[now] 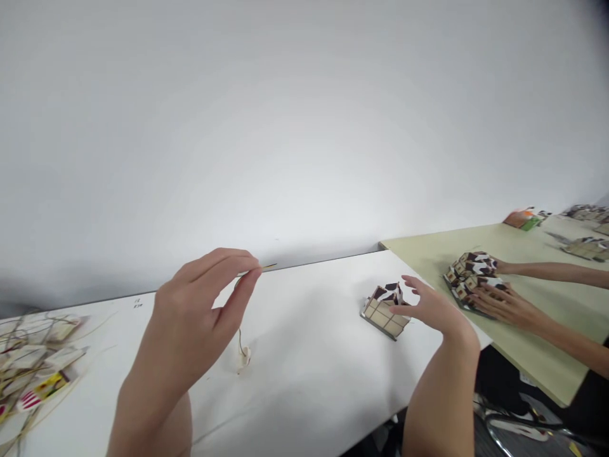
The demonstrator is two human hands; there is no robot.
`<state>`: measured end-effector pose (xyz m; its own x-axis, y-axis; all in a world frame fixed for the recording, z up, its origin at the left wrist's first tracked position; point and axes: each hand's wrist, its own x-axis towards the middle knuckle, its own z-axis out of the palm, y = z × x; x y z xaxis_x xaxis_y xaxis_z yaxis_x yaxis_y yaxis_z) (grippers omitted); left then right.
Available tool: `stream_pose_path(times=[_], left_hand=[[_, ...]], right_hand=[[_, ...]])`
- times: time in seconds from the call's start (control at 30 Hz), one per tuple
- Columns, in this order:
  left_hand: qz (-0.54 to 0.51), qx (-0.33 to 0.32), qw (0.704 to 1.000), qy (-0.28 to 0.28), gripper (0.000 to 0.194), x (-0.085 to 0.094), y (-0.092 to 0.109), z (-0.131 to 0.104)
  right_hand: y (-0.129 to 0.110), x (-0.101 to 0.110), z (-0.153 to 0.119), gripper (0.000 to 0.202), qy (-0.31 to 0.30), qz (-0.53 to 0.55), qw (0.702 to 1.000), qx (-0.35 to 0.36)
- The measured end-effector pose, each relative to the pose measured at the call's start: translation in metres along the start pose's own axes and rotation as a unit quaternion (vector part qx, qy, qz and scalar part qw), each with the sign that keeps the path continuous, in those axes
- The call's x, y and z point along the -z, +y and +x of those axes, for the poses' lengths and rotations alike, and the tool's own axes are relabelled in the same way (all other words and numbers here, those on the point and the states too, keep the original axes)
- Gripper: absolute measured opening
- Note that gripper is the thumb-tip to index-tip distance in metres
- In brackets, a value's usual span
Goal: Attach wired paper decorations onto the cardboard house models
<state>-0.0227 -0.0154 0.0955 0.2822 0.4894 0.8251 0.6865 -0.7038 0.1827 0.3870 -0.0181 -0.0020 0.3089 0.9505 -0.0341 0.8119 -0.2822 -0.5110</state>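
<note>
Little model house (384,318) is sitting on the white bench (304,381) — the right hand (431,308) is spread loosely right by it, can't tell if they're touching. Meanwhile the left hand (205,303) is pinching a thin strand (269,266) above the bench.

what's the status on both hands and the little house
Left hand pinching a thin cord. Right hand open at the little house, contact unclear. Co-worker's hands on similar models, next table.
</note>
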Motion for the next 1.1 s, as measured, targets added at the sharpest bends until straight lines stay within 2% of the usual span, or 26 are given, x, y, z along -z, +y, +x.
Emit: stream_pose_path(times=[0.17, 0.33, 0.43, 0.53, 0.73, 0.9, 1.1], left_hand=[[0.003, 0.014, 1.0, -0.007, 0.009, 0.003, 0.0, -0.002], [0.004, 0.031, 0.999, -0.018, 0.008, 0.006, -0.002, -0.003], [-0.003, 0.031, 0.999, -0.018, 0.007, 0.007, -0.003, -0.002], [-0.009, 0.028, 0.999, -0.017, 0.007, 0.008, -0.002, -0.002], [-0.019, 0.035, 0.999, -0.006, 0.008, 0.009, -0.003, -0.002], [-0.036, 0.056, 0.997, -0.025, 0.01, 0.01, -0.007, -0.004], [-0.086, 0.056, 0.99, -0.102, 0.012, 0.011, -0.011, -0.006]], right_hand=[[0.007, -0.017, 0.001, 0.086, 0.01, 0.07, 0.997, 0.007], [-0.005, -0.016, 0.006, 0.08, 0.024, 0.053, 0.998, 0.029], [-0.028, -0.011, 0.01, 0.074, 0.029, 0.004, 0.997, 0.072], [-0.062, -0.001, 0.012, 0.07, 0.044, -0.025, 0.99, 0.134], [-0.136, 0.019, 0.01, 0.072, 0.091, 0.04, 0.967, 0.235], [-0.173, 0.004, 0.001, 0.069, 0.128, 0.156, 0.928, 0.315], [-0.19, -0.023, 0.003, 0.067, 0.089, 0.205, 0.906, 0.36]])
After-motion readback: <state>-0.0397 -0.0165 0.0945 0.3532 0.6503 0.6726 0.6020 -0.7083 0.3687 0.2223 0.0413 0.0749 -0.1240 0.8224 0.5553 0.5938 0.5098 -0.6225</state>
